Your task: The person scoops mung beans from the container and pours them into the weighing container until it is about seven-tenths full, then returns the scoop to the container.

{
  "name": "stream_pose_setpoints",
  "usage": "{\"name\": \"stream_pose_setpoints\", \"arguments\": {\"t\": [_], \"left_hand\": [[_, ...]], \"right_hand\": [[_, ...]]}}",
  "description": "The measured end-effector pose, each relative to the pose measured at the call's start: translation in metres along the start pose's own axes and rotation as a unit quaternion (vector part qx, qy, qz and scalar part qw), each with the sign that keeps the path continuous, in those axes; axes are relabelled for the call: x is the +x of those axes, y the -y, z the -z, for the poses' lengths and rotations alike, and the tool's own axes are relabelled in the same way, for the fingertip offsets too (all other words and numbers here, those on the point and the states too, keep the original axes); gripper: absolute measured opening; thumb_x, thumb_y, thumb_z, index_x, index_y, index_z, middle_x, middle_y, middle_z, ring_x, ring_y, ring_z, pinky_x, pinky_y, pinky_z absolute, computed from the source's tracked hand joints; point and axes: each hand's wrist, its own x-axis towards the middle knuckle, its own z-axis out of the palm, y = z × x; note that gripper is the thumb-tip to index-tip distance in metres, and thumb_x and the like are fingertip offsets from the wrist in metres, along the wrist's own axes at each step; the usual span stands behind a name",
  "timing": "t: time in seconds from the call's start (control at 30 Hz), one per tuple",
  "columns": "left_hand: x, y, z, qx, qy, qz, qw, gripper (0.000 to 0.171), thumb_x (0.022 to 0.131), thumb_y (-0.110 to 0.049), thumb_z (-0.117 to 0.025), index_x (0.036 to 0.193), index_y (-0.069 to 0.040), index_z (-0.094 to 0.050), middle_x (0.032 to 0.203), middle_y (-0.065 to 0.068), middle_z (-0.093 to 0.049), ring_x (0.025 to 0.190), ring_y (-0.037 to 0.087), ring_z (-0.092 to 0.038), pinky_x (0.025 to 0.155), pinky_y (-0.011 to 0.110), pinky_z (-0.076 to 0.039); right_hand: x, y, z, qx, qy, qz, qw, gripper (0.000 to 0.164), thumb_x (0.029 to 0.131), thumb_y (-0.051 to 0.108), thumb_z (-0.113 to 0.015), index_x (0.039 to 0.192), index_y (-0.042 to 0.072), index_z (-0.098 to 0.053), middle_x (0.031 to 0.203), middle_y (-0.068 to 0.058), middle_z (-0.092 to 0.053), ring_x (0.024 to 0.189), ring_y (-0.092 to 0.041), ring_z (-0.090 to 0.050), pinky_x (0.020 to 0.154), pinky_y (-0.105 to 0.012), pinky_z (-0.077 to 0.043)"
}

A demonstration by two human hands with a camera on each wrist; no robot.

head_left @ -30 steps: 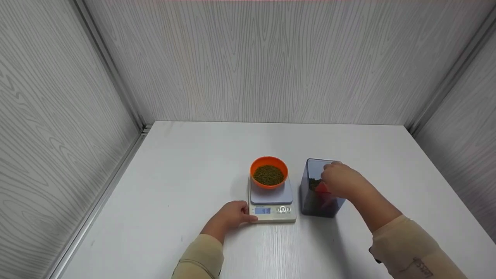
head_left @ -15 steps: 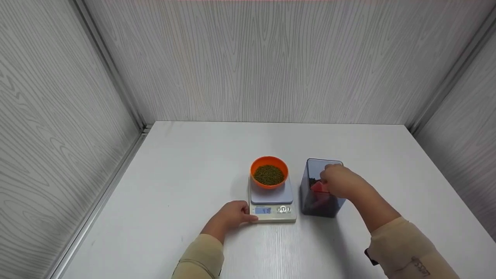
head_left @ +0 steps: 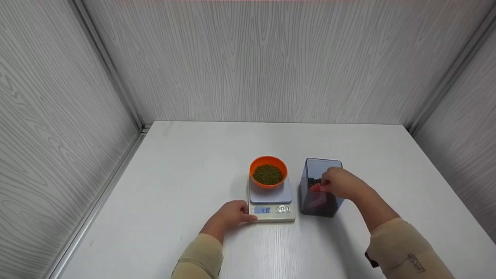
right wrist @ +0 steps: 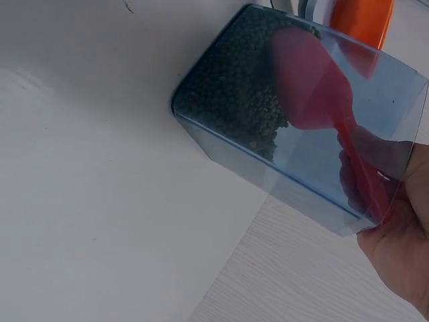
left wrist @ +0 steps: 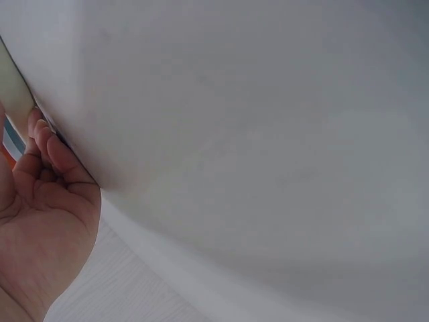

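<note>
My right hand (head_left: 341, 183) grips the handle of a red scoop (right wrist: 312, 87) inside a tall clear bluish container (head_left: 310, 203). Dark green pellets (right wrist: 228, 80) fill the container's lower part, and the scoop's head lies at them. To the left, a white kitchen scale (head_left: 270, 197) bears an orange bowl (head_left: 267, 159) of green pellets (head_left: 267, 175). My left hand (head_left: 231, 214) holds the scale's front left corner, thumb at the front and fingers curled against the side. In the left wrist view, most of the scale is out of frame.
The container stands just right of the scale on a white table (head_left: 193, 162). Grey wood-grain panels (head_left: 248, 62) enclose the back and both sides. The scale's lit display (head_left: 262, 210) faces the person.
My right hand has moved slightly down toward the person, and the scoop's visible part has shifted left inside the container. The left hand, scale and bowl stay in place.
</note>
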Motion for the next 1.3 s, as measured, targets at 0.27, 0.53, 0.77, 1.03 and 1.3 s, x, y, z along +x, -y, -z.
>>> {"name": "stream_pose_setpoints", "arguments": {"t": [0.27, 0.53, 0.77, 1.03, 1.3], "left_hand": [[0.002, 0.0, -0.001, -0.012, 0.004, 0.016, 0.9998, 0.033, 0.075, -0.037, -0.073, 0.073, -0.012, -0.052, 0.067, -0.001, -0.044, 0.069, 0.016, -0.044, 0.063, 0.03, -0.034], [0.003, 0.001, -0.001, -0.016, 0.004, 0.017, 0.9997, 0.033, 0.074, -0.037, -0.074, 0.073, -0.012, -0.052, 0.068, -0.001, -0.044, 0.07, 0.016, -0.044, 0.063, 0.03, -0.034], [0.001, -0.001, -0.001, -0.011, 0.003, 0.027, 0.9996, 0.034, 0.074, -0.038, -0.073, 0.074, -0.013, -0.052, 0.069, -0.001, -0.045, 0.071, 0.017, -0.045, 0.064, 0.03, -0.034], [0.002, 0.0, -0.002, -0.006, -0.001, 0.033, 0.9994, 0.033, 0.074, -0.039, -0.073, 0.073, -0.014, -0.052, 0.067, -0.001, -0.044, 0.071, 0.017, -0.045, 0.064, 0.03, -0.034], [0.002, 0.0, -0.002, -0.007, 0.0, 0.025, 0.9997, 0.033, 0.075, -0.039, -0.072, 0.074, -0.013, -0.052, 0.069, -0.001, -0.045, 0.071, 0.017, -0.045, 0.064, 0.031, -0.034]], "right_hand": [[-0.002, -0.007, -0.002, 0.021, -0.004, -0.008, 1.0, 0.004, 0.082, 0.004, -0.064, 0.083, 0.005, -0.067, 0.077, -0.003, -0.054, 0.07, -0.017, -0.048, 0.064, -0.032, -0.045], [-0.011, -0.016, 0.002, 0.038, -0.052, 0.021, 0.998, 0.008, 0.08, 0.002, -0.065, 0.085, 0.006, -0.069, 0.078, 0.0, -0.055, 0.073, -0.016, -0.051, 0.067, -0.032, -0.046], [-0.022, -0.021, 0.006, 0.043, -0.089, 0.021, 0.995, 0.009, 0.081, 0.004, -0.065, 0.09, 0.006, -0.069, 0.082, -0.001, -0.057, 0.078, -0.017, -0.052, 0.072, -0.037, -0.047], [-0.035, -0.031, 0.004, 0.088, -0.117, 0.003, 0.989, 0.012, 0.082, 0.006, -0.065, 0.094, 0.009, -0.067, 0.087, 0.0, -0.055, 0.081, -0.017, -0.051, 0.071, -0.034, -0.047], [-0.044, -0.042, -0.002, 0.139, -0.13, -0.025, 0.981, 0.013, 0.084, 0.015, -0.066, 0.096, 0.012, -0.067, 0.092, -0.001, -0.055, 0.084, -0.017, -0.051, 0.071, -0.029, -0.047]]}}
